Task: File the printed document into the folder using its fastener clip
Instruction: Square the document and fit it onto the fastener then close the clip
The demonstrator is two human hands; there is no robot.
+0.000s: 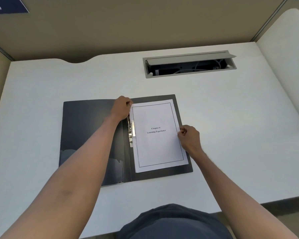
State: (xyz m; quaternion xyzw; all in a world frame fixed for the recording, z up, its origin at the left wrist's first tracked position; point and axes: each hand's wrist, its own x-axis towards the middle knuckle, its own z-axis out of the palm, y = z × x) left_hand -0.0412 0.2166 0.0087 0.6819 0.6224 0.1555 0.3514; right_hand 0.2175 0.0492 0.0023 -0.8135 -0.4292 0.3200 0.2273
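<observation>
I've got the printed document [158,135] lying on the right half of the open folder [86,135], flat on the desk [231,118], between my two hands. My left hand [121,107] is curled narrow at the sheet's top left corner, fingertips seemingly pinching the paper; I can't tell how firm that hold is. My right hand [189,136] is loosely closed against the sheet's right edge, thumb and finger nipping it. The fastener clip [131,133] sits just below my left hand, along the sheet's left edge, its lever apparently raised. The risk, as I judge it: the paper sits slightly skewed, so closing the clamp now could trap it crooked or crease that edge. Tugging from the right could slide the sheet clear of the clip entirely.
</observation>
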